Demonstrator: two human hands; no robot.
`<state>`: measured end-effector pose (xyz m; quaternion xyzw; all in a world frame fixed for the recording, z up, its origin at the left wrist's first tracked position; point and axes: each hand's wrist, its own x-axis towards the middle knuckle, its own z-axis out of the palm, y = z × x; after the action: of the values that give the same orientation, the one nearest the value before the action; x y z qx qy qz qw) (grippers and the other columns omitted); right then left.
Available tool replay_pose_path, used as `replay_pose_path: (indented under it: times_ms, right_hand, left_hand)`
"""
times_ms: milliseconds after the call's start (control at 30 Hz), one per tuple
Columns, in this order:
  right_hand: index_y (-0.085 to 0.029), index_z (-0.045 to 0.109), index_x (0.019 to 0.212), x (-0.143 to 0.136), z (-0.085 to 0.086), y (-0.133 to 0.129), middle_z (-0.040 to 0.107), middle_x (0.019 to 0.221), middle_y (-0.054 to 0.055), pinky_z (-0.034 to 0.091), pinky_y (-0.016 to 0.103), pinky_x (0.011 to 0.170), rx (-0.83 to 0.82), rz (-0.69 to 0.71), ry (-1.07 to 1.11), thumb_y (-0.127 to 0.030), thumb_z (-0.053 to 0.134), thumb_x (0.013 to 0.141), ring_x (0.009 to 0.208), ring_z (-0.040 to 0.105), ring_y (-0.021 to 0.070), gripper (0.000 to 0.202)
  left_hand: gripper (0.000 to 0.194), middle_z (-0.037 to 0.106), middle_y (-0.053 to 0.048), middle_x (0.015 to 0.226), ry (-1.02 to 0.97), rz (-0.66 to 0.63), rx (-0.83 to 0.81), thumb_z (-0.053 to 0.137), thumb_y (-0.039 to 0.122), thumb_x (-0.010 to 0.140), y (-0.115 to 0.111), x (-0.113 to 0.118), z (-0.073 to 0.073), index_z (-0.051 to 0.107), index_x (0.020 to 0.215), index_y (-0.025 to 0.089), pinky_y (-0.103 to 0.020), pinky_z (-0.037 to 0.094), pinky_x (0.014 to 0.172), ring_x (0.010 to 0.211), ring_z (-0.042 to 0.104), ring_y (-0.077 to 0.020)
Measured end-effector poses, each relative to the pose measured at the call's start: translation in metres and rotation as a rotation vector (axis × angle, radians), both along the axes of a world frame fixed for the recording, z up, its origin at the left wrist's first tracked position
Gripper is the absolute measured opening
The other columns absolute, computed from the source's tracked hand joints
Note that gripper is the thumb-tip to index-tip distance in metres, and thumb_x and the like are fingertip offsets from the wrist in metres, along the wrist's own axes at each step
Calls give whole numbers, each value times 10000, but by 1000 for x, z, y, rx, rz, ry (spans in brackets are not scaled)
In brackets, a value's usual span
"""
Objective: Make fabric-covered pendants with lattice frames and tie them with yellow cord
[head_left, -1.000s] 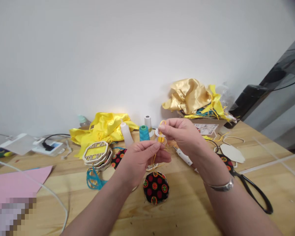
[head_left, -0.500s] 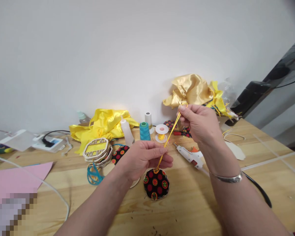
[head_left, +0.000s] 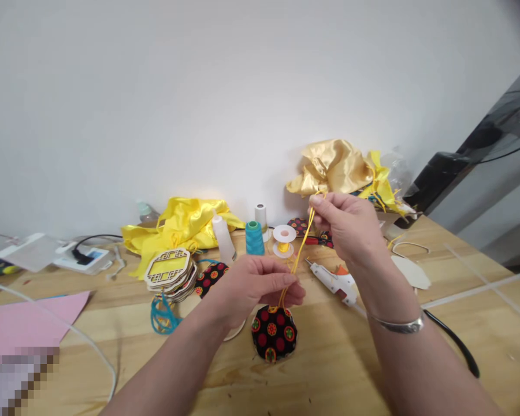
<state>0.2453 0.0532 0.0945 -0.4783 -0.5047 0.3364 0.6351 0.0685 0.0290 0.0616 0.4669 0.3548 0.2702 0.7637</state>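
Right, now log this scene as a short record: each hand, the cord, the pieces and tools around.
left hand: pinching the yellow cord low down
right hand: pinching the cord near its upper end
right wrist: silver bracelet
cord: runs down to the top edge of a round patterned piece
round piece: black with red dots and flowers, near the table front
tool: glue gun, left of the right forearm
thread: blue cone, upright
cloth: yellow heap left, gold heap right
stack: wooden frames, left

One teal thread cone (head_left: 254, 238) at six o'clock, at least three patterned fabric pieces (head_left: 274, 336) from four to eight, one hot-glue gun (head_left: 334, 282), one silver bracelet (head_left: 401, 326) at four
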Motion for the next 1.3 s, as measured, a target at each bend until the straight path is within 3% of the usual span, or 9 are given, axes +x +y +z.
replay_pose_path:
  times_ms: [167, 367, 633, 833, 1300]
  right_hand:
    - [-152, 534, 526, -15, 2, -9, 466, 494, -48, 309, 207, 453, -77, 207, -197, -272, 627, 720, 468, 388, 61, 247]
    - [-147, 557, 538, -27, 0, -11, 507, 533, -35, 340, 225, 506, -84, 324, -241, -261, 611, 721, 513, 412, 74, 222]
    - [-147, 595, 552, -24, -1, -12, 477, 497, -37, 315, 223, 489, -124, 344, -293, -321, 577, 773, 498, 397, 76, 282]
    - [-148, 615, 588, -24, -4, -10, 531, 548, -31, 327, 216, 495, -118, 341, -246, -292, 632, 727, 513, 414, 71, 201]
    - [-143, 601, 561, -23, -3, -8, 498, 501, -38, 278, 219, 447, -87, 260, -176, -347, 662, 689, 465, 370, 59, 249]
  left_hand:
    - [247, 724, -95, 897, -83, 29, 129, 595, 352, 808, 1, 1, 1, 684, 919, 150, -362, 459, 834, 844, 659, -197]
    - [189, 689, -44, 734, -147, 148, 184, 603, 303, 807, 2, 2, 3, 678, 846, 134, -300, 476, 747, 702, 621, -134]
    - [128, 646, -13, 616, -95, 288, 213, 644, 256, 763, 1, 2, 4, 688, 742, 138, -229, 466, 627, 609, 578, -106]
    - [121, 648, -12, 619, -106, 283, 193, 640, 249, 760, 3, 1, 4, 693, 745, 141, -242, 474, 630, 609, 579, -109]
    - [129, 658, -20, 630, -111, 251, 205, 631, 247, 769, 4, 1, 2, 697, 753, 137, -253, 487, 646, 623, 585, -115]
